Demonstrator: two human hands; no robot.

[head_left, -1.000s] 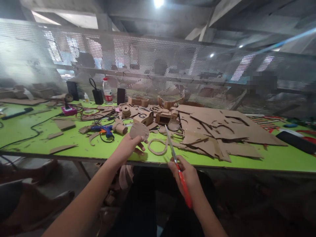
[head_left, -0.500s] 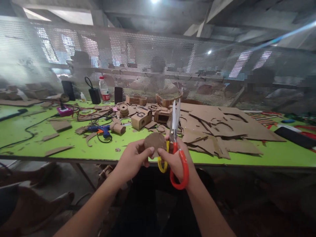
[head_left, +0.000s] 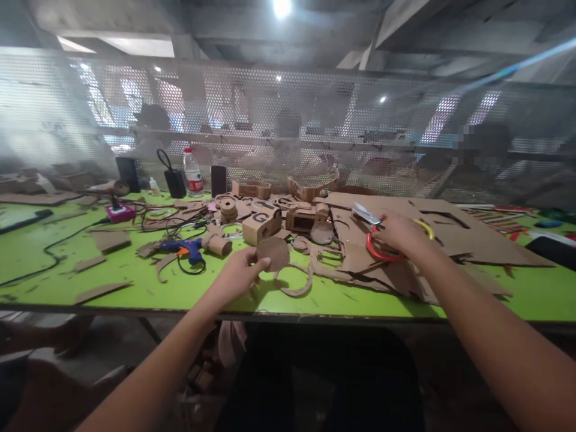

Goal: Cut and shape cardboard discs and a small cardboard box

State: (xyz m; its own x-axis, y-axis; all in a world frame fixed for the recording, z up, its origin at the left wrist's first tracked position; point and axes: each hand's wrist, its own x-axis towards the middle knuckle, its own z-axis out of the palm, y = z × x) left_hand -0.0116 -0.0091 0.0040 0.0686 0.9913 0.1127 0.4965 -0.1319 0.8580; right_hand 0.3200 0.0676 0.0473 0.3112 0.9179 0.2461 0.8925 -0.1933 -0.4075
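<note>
My left hand (head_left: pixel 240 273) pinches a round cardboard disc (head_left: pixel 274 254) by its left edge, just above the table's front part. A thin curved cardboard offcut (head_left: pixel 294 289) lies to the right of the disc. Over the cardboard sheets on the right, my right hand (head_left: pixel 400 231) grips a pair of scissors (head_left: pixel 368 215) with one red and one yellow handle, blades pointing left. Some of its fingers are hidden behind the hand. Between the hands lies a second cardboard disc (head_left: pixel 321 233), near a cardboard box marked G (head_left: pixel 261 223).
A blue glue gun (head_left: pixel 186 247) with a cable lies on the green table (head_left: pixel 153 294) to the left. Behind it stand a water bottle (head_left: pixel 193 174) and dark upright objects. Large cardboard sheets (head_left: pixel 486 240) cover much of the right side. A perforated screen (head_left: pixel 252 114) runs along the back.
My right hand has moved right and away from me with the scissors, leaving the disc in my left hand alone. The curved offcut and second disc now show on the table.
</note>
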